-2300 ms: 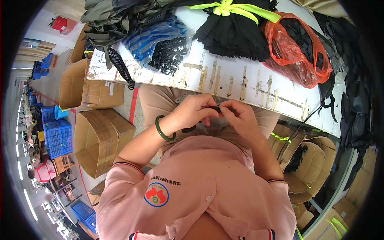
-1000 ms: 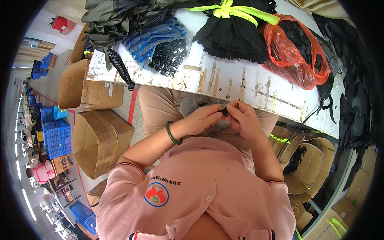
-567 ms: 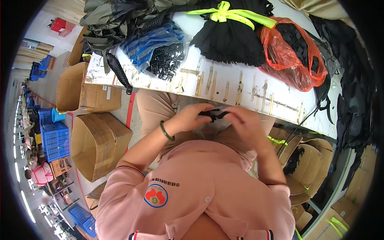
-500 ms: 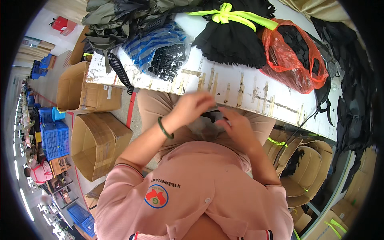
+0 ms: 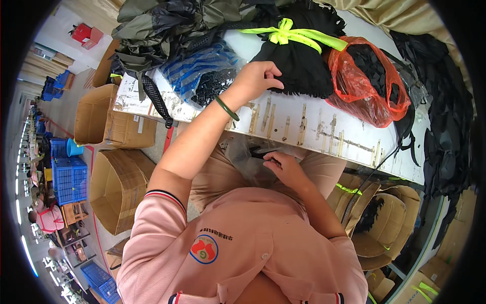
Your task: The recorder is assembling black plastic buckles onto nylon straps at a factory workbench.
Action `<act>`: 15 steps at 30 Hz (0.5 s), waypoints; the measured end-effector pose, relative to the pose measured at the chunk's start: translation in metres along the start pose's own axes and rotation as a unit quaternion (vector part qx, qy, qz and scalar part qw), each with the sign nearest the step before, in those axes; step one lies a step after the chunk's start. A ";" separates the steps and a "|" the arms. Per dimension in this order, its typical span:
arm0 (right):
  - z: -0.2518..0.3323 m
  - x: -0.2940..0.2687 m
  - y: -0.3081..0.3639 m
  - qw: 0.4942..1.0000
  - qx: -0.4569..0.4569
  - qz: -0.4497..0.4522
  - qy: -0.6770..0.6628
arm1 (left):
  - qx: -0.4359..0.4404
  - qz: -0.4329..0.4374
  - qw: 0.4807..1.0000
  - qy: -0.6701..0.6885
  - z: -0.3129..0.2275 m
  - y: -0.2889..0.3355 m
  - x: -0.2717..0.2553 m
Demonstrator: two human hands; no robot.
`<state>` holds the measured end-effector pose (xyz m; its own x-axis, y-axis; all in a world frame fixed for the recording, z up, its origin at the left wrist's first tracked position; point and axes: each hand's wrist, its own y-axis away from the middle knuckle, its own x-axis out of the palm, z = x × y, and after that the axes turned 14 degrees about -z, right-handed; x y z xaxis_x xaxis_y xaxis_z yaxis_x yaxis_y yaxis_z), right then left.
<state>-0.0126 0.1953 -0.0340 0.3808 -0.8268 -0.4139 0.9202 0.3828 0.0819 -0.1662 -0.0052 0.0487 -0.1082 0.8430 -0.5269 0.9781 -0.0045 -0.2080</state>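
Note:
My left hand (image 5: 259,81), with a green bangle on its wrist, is stretched out over the worn white table (image 5: 324,129). Its fingers curl at the edge of a black bundle (image 5: 304,66) tied with a neon yellow ribbon; whether they grip anything is hard to tell. My right hand (image 5: 287,168) stays low over my lap, below the table edge, pinching a small dark piece (image 5: 264,152) beside a clear plastic bag (image 5: 242,157).
A clear bag of black buckles (image 5: 212,83) lies left of the bundle, with a blue-striped bag (image 5: 195,68). A red plastic bag of black straps (image 5: 372,81) sits to the right. Dark fabric (image 5: 167,20) is piled at the back. Cardboard boxes (image 5: 114,119) stand on the floor to the left.
Both hands were together over my lap on a small dark piece. My left hand has now left it and reached forward onto the table to the black bundle; the right stays at the lap.

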 end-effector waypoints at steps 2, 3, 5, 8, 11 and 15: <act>0.001 0.000 -0.004 0.999 0.008 -0.006 -0.049 | 0.028 -0.018 0.999 0.024 0.005 0.003 -0.001; 0.001 -0.001 -0.007 0.999 0.006 -0.005 -0.050 | 0.056 -0.035 0.997 0.049 0.007 0.005 -0.001; 0.000 -0.006 -0.017 0.960 0.184 -0.063 -0.202 | 0.088 -0.048 0.995 0.030 -0.008 0.021 -0.004; 0.015 -0.033 -0.032 0.854 0.211 -0.041 -0.474 | -0.022 -0.028 0.995 0.092 -0.030 0.068 -0.001; 0.042 -0.038 -0.049 0.832 0.163 -0.027 -0.529 | -0.158 0.011 0.911 0.381 -0.017 0.115 0.015; 0.058 -0.056 -0.077 0.872 0.164 -0.093 -0.451 | -0.253 0.057 0.864 0.431 0.002 0.174 0.033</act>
<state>-0.0993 0.1886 0.0352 0.0019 -0.9063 0.4227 0.8934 0.1914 0.4064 0.0002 0.0210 -0.0061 -0.0476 0.9411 0.3348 0.9496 -0.0613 0.3074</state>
